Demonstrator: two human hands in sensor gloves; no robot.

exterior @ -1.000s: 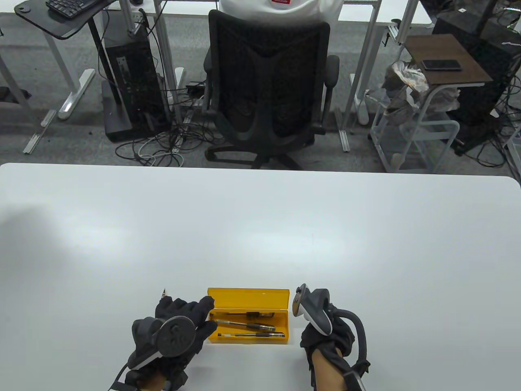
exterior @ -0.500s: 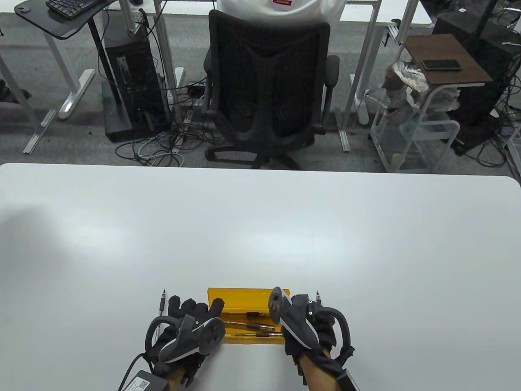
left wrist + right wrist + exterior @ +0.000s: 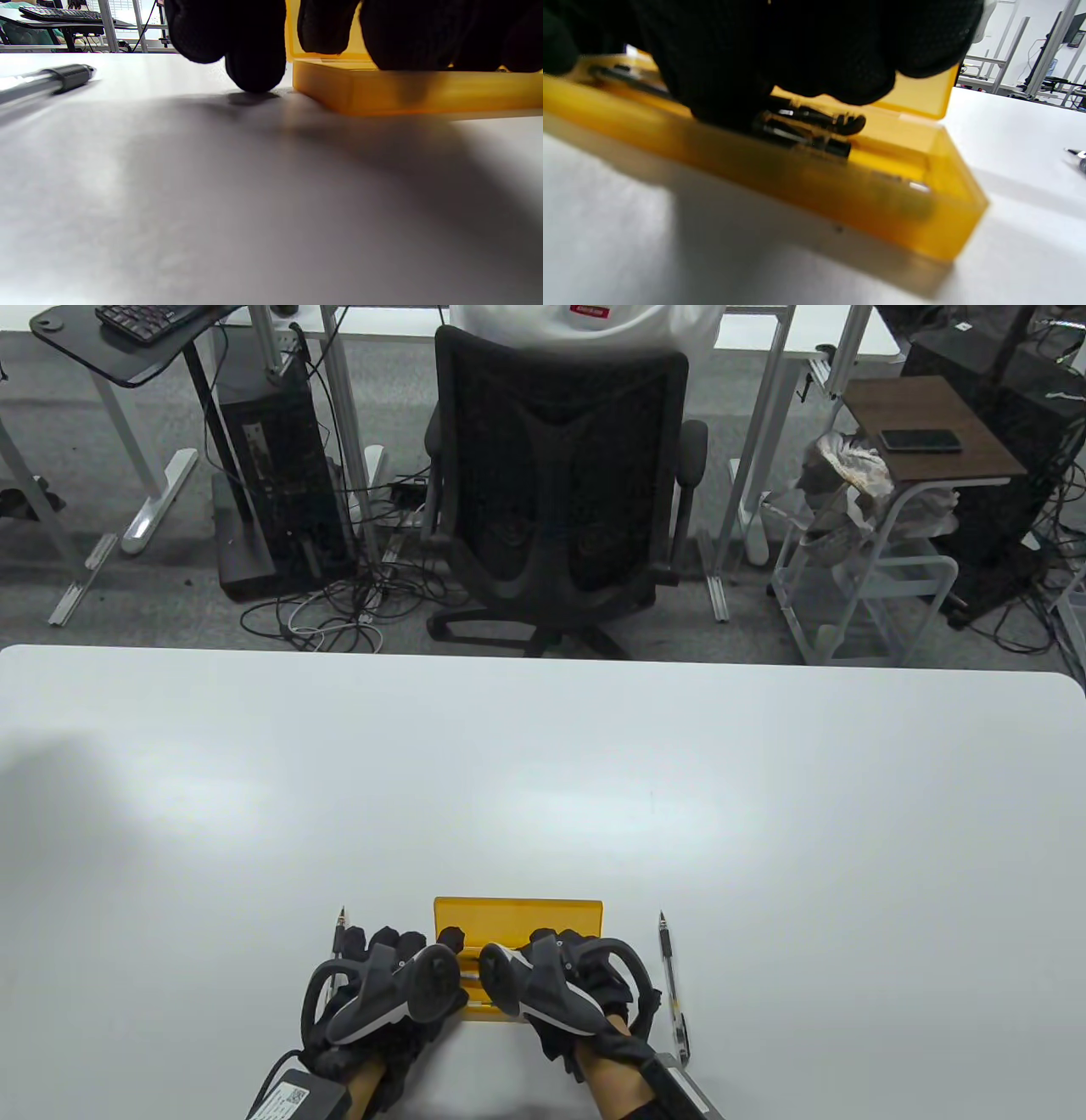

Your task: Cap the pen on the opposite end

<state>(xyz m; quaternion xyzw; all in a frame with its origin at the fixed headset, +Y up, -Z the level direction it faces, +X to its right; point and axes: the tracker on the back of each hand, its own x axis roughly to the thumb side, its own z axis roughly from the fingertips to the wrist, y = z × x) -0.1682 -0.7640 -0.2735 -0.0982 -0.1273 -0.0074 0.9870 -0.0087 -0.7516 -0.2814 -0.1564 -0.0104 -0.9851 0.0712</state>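
An open yellow pen case sits near the table's front edge, with black pens inside. My left hand rests at the case's left end, one fingertip touching the table beside the case. My right hand is over the case, and its fingers reach down onto the pens; whether they grip one is hidden. One pen lies on the table right of the case, tip pointing away. Another pen lies left of my left hand and shows in the left wrist view.
The white table stretches far beyond the case. A black office chair stands behind the far edge, with desks, cables and a small side table with a phone beyond.
My right hand moved left from beside the case to over it, uncovering the pen on the table at the right. My left hand turned and shifted slightly right to the case's left end.
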